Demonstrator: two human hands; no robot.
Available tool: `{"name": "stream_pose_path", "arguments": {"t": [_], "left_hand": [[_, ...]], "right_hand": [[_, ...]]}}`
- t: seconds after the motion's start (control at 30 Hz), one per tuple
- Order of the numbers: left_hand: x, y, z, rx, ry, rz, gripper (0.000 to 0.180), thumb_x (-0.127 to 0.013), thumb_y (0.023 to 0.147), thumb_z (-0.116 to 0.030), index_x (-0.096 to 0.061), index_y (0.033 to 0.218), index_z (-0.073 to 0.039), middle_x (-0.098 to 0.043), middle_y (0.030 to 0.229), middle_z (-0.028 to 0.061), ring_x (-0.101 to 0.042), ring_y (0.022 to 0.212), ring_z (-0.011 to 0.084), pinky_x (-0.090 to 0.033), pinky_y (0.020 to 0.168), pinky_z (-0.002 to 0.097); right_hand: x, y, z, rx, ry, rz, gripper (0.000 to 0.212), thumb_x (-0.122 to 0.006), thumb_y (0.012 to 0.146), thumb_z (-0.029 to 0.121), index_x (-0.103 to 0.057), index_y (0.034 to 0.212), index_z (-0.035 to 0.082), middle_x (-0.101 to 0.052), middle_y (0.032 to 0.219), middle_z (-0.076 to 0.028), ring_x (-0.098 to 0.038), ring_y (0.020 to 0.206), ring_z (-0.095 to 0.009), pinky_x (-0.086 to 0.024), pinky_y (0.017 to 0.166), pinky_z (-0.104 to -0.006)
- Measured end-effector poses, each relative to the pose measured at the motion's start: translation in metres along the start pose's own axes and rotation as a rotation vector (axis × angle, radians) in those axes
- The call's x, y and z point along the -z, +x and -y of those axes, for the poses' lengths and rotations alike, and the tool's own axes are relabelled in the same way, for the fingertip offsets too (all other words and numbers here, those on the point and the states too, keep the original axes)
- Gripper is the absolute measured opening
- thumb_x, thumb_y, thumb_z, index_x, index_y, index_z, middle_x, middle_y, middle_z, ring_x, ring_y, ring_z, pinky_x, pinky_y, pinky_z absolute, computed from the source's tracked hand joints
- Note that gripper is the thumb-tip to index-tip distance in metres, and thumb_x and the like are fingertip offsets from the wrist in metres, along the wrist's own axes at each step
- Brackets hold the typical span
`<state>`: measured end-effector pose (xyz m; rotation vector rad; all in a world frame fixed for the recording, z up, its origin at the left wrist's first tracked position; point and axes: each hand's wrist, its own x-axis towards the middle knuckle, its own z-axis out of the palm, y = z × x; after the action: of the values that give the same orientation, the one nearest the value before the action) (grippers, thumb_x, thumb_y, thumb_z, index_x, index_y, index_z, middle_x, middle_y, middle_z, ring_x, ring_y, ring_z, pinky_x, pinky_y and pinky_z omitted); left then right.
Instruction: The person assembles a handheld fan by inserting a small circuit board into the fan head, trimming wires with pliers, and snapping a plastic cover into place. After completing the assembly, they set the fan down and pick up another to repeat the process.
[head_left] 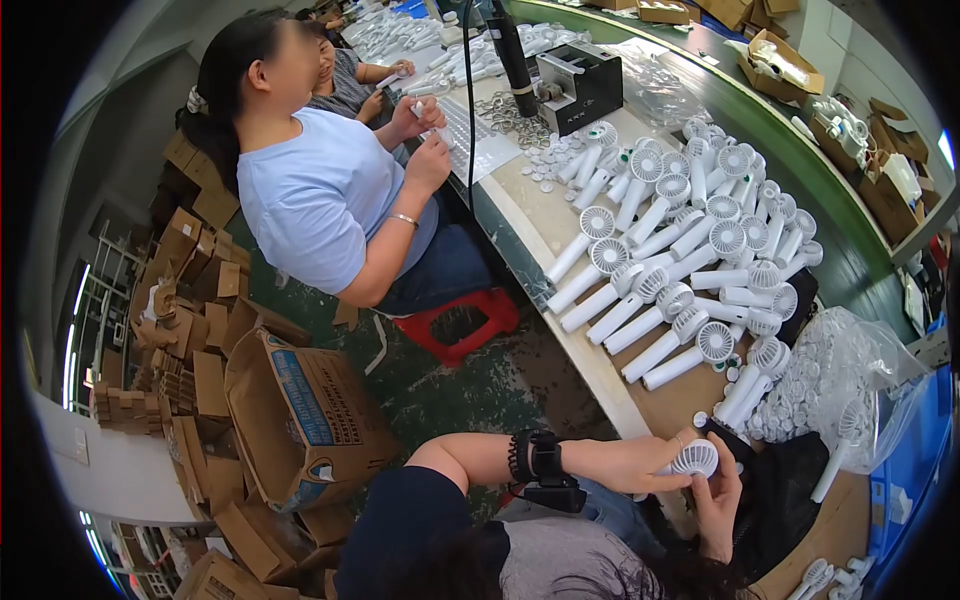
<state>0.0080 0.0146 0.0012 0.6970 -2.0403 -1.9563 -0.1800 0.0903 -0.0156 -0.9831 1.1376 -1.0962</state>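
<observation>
A small white plastic handheld fan (694, 458) is sitting at lower right of the frame, both hands' fingers closing around it: left hand (640, 464), right hand (722, 495), above the tan tabletop (690, 395) edge.

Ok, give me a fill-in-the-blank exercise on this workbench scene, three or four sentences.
1. Both hands, left hand and right hand, hold one small white handheld ____.
2. The co-worker in the light blue shirt sits on a ____ stool.
3. Finished white fans lie in rows on the ____.
4. The open box on the floor is made of ____.

Missing words: fan; red; table; cardboard
</observation>
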Motion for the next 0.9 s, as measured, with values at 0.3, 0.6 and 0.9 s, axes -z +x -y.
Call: {"name": "stream_pose_path", "arguments": {"t": [0.3,0.6,0.9], "left_hand": [[-0.006,0.001,0.012,-0.081,0.040,-0.053,0.041,-0.048,0.092,-0.027,-0.028,0.108,0.005,-0.056,0.068,0.0239,-0.057,0.066,0.0423,-0.043,0.056,0.0446],[-0.014,0.002,0.025,-0.123,0.126,-0.067,0.038,-0.049,0.091,-0.025,-0.028,0.111,-0.001,-0.054,0.067,0.0201,-0.055,0.067,0.0418,-0.040,0.058,0.0468],[-0.018,0.004,0.031,-0.134,0.124,-0.085,0.042,-0.049,0.091,-0.027,-0.026,0.110,0.003,-0.055,0.066,0.0227,-0.057,0.066,0.0426,-0.041,0.054,0.0460]], "right_hand": [[-0.003,-0.007,0.001,0.020,-0.010,-0.066,0.047,-0.056,0.082,-0.006,-0.040,0.126,-0.003,-0.054,0.114,-0.009,-0.053,0.105,-0.015,-0.045,0.088,-0.0274],[-0.003,-0.017,-0.005,-0.005,-0.111,-0.095,0.049,-0.054,0.080,-0.009,-0.039,0.126,-0.003,-0.052,0.117,-0.013,-0.053,0.108,-0.018,-0.045,0.090,-0.0280],[-0.006,-0.019,-0.015,0.043,-0.113,-0.130,0.049,-0.054,0.081,-0.007,-0.039,0.127,-0.003,-0.053,0.117,-0.013,-0.053,0.108,-0.018,-0.044,0.091,-0.0284]]}}
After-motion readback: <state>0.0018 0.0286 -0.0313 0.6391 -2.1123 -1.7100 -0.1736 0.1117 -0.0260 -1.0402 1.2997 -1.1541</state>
